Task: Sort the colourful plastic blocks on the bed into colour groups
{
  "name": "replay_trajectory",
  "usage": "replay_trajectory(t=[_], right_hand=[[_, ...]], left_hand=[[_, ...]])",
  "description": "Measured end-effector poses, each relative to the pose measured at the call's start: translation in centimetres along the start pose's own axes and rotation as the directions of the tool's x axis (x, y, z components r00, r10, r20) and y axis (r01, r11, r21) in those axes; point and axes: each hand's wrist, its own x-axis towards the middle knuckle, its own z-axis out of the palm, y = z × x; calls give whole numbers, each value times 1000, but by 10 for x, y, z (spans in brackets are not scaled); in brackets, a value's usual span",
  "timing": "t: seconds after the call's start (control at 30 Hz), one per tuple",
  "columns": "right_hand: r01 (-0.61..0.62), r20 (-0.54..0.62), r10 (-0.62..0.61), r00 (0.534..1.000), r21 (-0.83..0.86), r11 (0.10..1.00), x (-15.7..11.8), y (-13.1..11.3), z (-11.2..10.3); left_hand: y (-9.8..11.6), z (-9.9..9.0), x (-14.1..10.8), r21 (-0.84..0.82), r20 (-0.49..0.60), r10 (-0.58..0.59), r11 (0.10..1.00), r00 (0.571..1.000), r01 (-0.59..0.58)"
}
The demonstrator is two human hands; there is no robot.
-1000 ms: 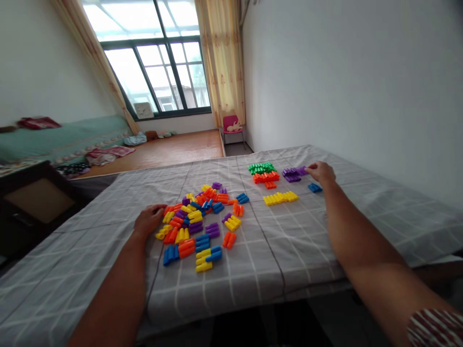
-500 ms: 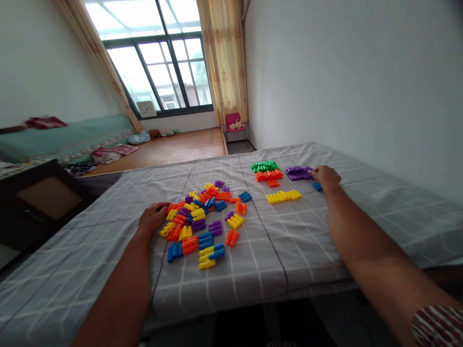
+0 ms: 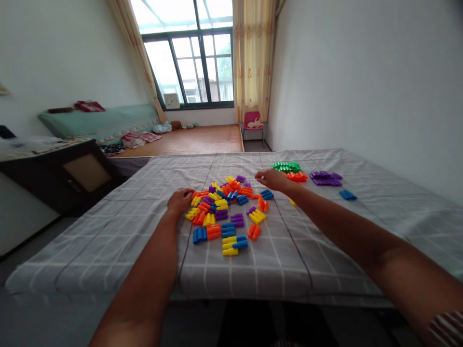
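Note:
A mixed pile of plastic connector pieces, orange, yellow, blue and purple, lies on the checked cloth, with yellow pieces [image 3: 209, 220] and blue pieces [image 3: 200, 234] at its near side. My left hand [image 3: 180, 199] rests at the pile's left edge, fingertips by an orange piece, fingers loosely bent and nothing seen in them. Just past the pile's far right side, my right hand [image 3: 272, 179] hovers with thumb and fingers slightly apart and no piece visible in them. Behind it are green pieces [image 3: 287, 166] in rows and orange pieces [image 3: 298, 177]; my forearm hides most of the yellow row.
Purple pieces [image 3: 325, 178] lie grouped at the right, with a blue piece [image 3: 347, 194] nearer. The cloth-covered table [image 3: 137, 241] ends at a near edge. A white wall [image 3: 361, 72] runs along the right; a dark cabinet [image 3: 54, 168] stands left.
My right hand has left the purple group and come leftward toward the pile, uncovering the group's right end. My left hand stays at the pile's edge. The view has turned left.

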Motion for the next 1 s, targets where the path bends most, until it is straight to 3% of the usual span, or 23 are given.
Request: replay_trajectory(t=[0.13,0.33,0.47,0.6,0.73,0.83,1.0], right_hand=[[-54,56,55,997,-15,998,46,-29,30],[-6,170,0,986,40,999,80,-36,50],[-66,206,70,976,-22,998,81,-34,32],[-98,48,95,994,78,992,63,-22,2],[-122,-75,151,986,296,947,26,19,-22],[-236,-194,370,908,493,838,-12,73,-33],[-305,-330,701,633,725,617,-87,174,-41]], left_hand=[[0,1,-1,-13,-2,3,1000,1000,-3],[2,0,-3,-46,7,-11,999,1000,12],[1,-1,-2,-42,4,-3,999,1000,3],[-1,-1,-1,-38,0,20,999,1000,-20],[-4,-3,0,-18,6,28,999,1000,-28],[-6,-4,2,-1,21,29,1000,999,-29],[-15,-3,10,19,25,39,999,999,-40]])
